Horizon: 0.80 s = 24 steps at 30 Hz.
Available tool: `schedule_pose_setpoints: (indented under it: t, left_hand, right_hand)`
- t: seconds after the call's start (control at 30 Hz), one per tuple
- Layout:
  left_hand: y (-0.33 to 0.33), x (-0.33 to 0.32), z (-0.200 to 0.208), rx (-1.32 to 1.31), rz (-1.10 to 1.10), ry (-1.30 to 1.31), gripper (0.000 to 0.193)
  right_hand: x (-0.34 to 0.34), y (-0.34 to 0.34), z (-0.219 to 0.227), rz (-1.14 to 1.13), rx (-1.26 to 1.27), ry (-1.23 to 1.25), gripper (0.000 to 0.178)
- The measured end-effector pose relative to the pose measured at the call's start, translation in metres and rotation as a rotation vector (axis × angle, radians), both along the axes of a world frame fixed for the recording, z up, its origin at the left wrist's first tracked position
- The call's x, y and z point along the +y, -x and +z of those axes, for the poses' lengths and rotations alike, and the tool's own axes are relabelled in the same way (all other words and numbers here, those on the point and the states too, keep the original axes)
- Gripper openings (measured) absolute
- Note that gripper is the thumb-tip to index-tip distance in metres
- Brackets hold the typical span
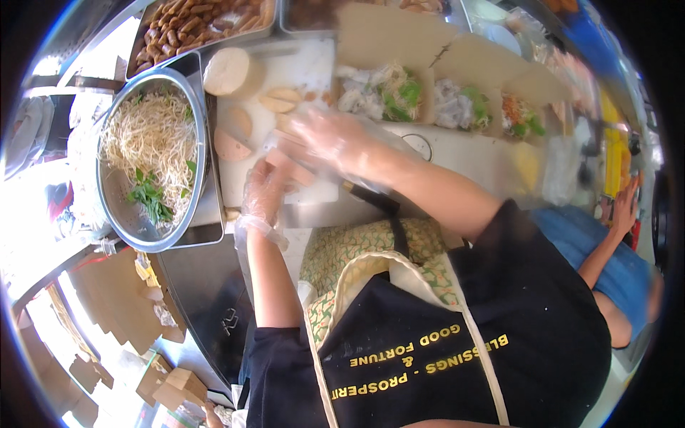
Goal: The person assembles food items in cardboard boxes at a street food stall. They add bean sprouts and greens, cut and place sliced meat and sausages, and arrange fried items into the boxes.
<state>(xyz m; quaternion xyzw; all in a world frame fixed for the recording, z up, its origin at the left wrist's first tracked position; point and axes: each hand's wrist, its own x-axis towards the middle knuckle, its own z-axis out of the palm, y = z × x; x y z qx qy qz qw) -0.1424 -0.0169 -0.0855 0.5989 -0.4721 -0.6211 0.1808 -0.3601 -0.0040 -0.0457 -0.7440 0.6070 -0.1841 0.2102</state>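
Both hands wear clear plastic gloves above a white cutting board [314,60]. My left hand [265,191] is closed on the near end of a pinkish slab of sliced meat loaf [294,165]. Just above the slab is my right hand [332,139], smeared by motion, its fingers unclear. Round pinkish meat slices [232,134] lie left of the hands, and paler cut pieces [280,100] lie beyond them. A whitish cylindrical loaf [227,71] rests at the board's far left. Under my right forearm shows a black knife handle [371,200]; its blade is mostly hidden.
On the left stands a metal bowl [202,153] of bean sprouts and green leaves. Trays of browned rolls [185,28] line the back. Open cardboard boxes [385,36] hold noodles and greens. At the right, another person's arm [606,246] shows beside blue clothing.
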Motion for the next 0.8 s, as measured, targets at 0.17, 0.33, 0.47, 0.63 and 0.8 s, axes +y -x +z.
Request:
schedule_pose_setpoints:
  t: [0.17, 0.33, 0.47, 0.63, 0.8]
  left_hand:
    - [0.021, 0.001, -0.014, -0.335, -0.178, 0.158, 0.046]
    - [0.026, -0.006, 0.023, -0.161, -0.082, 0.079, 0.044]
    - [0.052, -0.036, 0.069, -0.246, -0.35, 0.469, 0.043]
    - [0.159, -0.07, 0.075, -0.356, -0.585, 0.515, 0.042]
    - [0.213, -0.08, 0.078, -0.658, -0.803, 0.503, 0.038]
  right_hand:
    - [-0.042, -0.005, 0.002, -0.064, -0.293, -0.182, 0.024]
    - [-0.035, 0.011, 0.023, -0.012, -0.182, -0.062, 0.026]
    - [-0.013, 0.063, 0.043, -0.216, -0.313, -0.171, 0.034]
    - [-0.001, 0.119, 0.045, -0.538, -0.57, -0.387, 0.028]
    - [-0.008, 0.119, 0.006, -0.603, -0.514, -0.483, 0.035]
